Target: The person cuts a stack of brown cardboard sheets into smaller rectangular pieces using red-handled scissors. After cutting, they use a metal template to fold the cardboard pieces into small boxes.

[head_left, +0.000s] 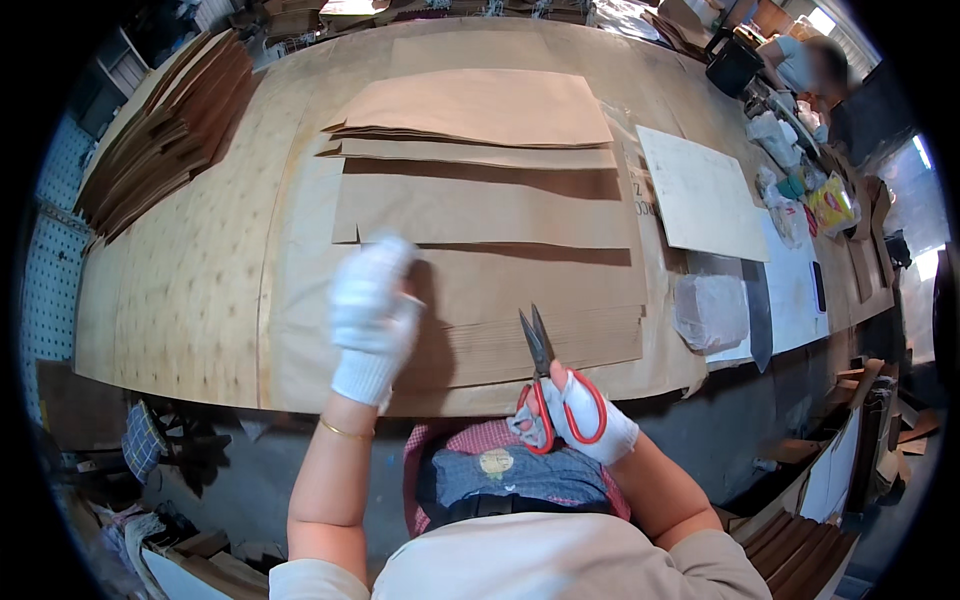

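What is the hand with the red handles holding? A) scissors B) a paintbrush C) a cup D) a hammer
A: the gloved right hand grips scissors with red loop handles, the metal blades pointing up over the brown paper sheets, while the gloved left hand is raised above the paper.

Along the far right edge of the worktable [180, 290] a bright yellow packet with red markings [832, 203] lies tilted among clutter. Just left of it sit crumpled clear plastic bags [778, 135], whitish and shapeless. Nearer the front, a squarish bundle wrapped in translucent plastic [711, 311] rests on the brown paper at the table's right end. A dark slim rectangular device, possibly a phone [819, 286], lies on a white sheet [790, 290]; its screen is dark.
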A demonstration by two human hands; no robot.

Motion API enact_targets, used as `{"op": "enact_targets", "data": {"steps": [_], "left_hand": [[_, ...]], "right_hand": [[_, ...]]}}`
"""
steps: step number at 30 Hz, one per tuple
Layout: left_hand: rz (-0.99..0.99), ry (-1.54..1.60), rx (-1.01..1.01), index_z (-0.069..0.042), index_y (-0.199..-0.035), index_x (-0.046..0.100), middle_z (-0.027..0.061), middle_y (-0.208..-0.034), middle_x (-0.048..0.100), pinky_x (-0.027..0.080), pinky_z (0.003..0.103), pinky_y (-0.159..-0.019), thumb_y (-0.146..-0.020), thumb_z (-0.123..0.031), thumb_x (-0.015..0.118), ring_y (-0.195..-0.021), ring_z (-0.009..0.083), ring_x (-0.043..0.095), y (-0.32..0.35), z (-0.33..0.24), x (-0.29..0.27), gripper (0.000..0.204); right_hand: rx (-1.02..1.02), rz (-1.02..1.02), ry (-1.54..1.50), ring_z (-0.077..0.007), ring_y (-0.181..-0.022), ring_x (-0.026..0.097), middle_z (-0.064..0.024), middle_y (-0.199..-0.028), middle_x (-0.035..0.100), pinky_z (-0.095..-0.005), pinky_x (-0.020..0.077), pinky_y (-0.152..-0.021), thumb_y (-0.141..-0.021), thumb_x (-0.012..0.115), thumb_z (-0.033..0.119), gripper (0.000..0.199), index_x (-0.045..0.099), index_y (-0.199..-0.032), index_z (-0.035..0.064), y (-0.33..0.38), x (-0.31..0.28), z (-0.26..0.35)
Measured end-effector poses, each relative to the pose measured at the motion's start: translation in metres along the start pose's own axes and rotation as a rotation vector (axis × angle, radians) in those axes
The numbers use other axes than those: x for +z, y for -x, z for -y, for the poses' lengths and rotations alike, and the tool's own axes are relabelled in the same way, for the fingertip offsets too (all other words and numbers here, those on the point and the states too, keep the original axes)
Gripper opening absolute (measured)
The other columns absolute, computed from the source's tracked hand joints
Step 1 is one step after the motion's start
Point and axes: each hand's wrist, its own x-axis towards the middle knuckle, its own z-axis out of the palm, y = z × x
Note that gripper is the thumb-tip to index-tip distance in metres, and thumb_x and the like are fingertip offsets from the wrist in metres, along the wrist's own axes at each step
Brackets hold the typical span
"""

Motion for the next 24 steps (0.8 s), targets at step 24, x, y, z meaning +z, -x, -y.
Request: {"op": "enact_targets", "data": {"steps": [24], "left_hand": [[0.309,-0.251,-0.047,-0.010,-0.121,0.060,0.0116,-0.131,0.064,0.053,0.044,-0.092,-0.060,-0.007,0.082,-0.113,0.0311,0.063,0.003,-0.057,0.021,0.064]], "right_hand": [[-0.097,-0.623,0.366,-0.0150,-0.052,0.056,-0.0079,-0.069,0.062,-0.0313,0.0444,-0.045,-0.100,0.062,0.044,0.041,0.060,-0.087,0.0047,0.011,-0.077,0.024]]}}
